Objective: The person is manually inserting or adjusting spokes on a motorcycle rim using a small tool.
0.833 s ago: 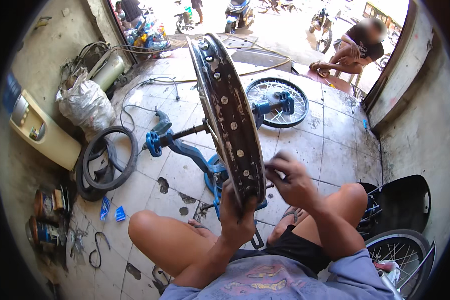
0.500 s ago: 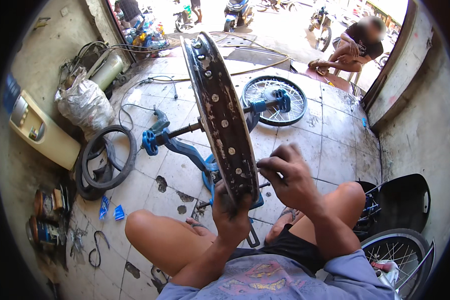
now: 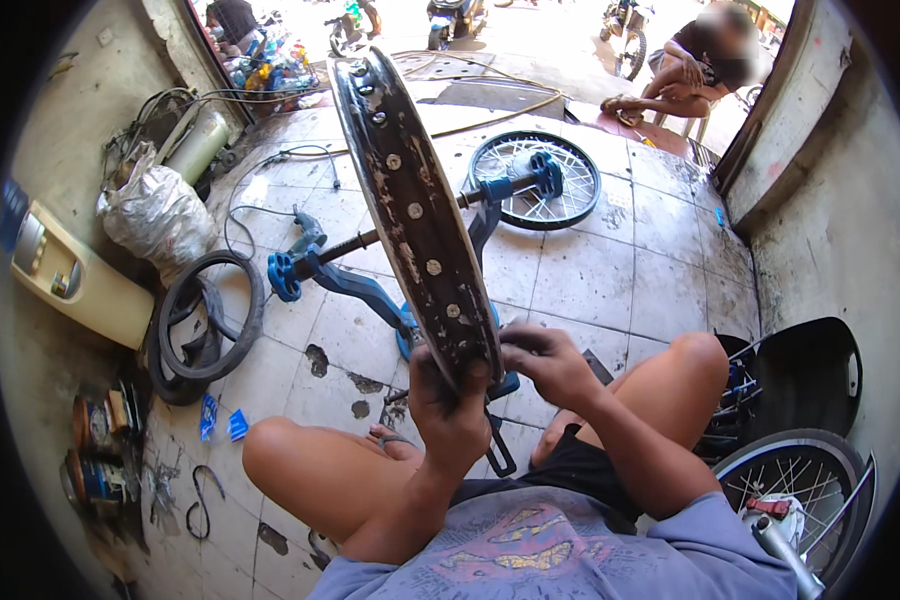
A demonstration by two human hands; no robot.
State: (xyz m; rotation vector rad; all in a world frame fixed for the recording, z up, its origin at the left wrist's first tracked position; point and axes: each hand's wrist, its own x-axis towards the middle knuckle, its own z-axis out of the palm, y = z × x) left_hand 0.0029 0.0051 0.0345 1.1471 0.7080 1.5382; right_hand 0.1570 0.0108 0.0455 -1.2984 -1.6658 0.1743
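A worn black wheel rim point(image 3: 406, 190) stands upright in front of me, on the rod point(image 3: 352, 244) of a blue truing stand point(image 3: 360, 291). My left hand point(image 3: 452, 408) is closed round the near bottom of the rim, its thumb over the inner channel. On the rim's right side, close to my left hand, my right hand point(image 3: 553, 368) has its fingers curled in a pinch. Whatever those fingertips hold is hidden by the fingers and the rim edge. Several round nipple heads show along the rim's dark channel.
A spoked wheel point(image 3: 582, 214) lies on the tiles beyond the stand. Tires point(image 3: 256, 325) lie at left, near a silver sack point(image 3: 160, 218) and an air tank point(image 3: 198, 145). Another wheel point(image 3: 838, 478) is at my right. A person point(image 3: 692, 75) sits by the doorway.
My right hand has moved down and in against the rim's side, next to my left hand. The rim leans a little more to the left, and the whole view has shifted slightly.
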